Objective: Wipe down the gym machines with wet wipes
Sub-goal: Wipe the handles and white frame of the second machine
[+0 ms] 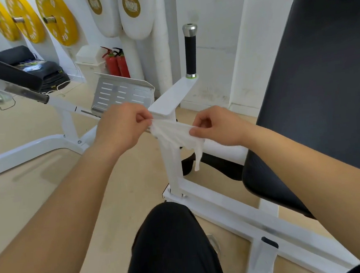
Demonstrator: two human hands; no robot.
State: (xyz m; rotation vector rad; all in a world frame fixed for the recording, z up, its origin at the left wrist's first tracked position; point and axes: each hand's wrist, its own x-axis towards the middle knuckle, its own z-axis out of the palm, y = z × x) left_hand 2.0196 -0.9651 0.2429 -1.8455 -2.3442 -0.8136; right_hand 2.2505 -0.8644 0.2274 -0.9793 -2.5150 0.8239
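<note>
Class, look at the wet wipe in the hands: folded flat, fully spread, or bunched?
Bunched, partly stretched: the wet wipe is pinched between left hand and right hand, creased, one corner dangling.

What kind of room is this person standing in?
Most likely a gym: yellow weight plates hang on pegs, and a white machine has a black padded seat and an upright black grip handle.
</note>
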